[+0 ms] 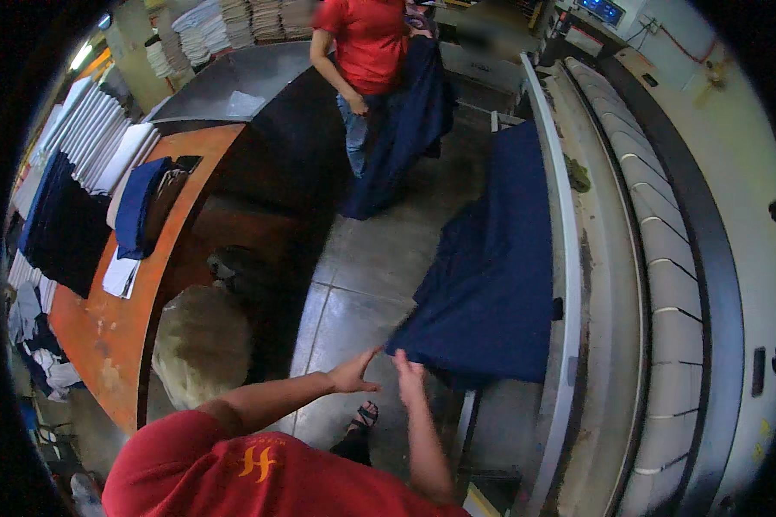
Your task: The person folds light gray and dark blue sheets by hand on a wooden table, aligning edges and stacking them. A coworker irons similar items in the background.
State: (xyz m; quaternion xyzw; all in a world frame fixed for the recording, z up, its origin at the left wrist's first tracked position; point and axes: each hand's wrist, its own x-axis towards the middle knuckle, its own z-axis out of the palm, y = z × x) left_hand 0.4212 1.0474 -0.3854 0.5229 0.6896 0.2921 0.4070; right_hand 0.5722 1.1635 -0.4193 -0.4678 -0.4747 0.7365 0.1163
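A large navy-blue cloth (498, 271) hangs in front of me, draped along the pale metal rail (559, 213) of a roller ironing machine. Its near left corner points toward my hands. My left hand (354, 375) has thumb and fingers spread, with the upper fingertips close to that corner; whether they touch it is unclear. Beside it, my right hand (410, 376) is raised with its fingertips at the cloth's near edge. Whether those fingers pinch the fabric cannot be made out.
A co-worker in a red shirt (368, 52) stands ahead with another navy cloth (401, 142). Left is an orange-brown table (103, 329) with folded linens (143, 210); a stuffed pale sack (202, 346) stands beside it. The machine's padded roller (669, 278) runs along the right.
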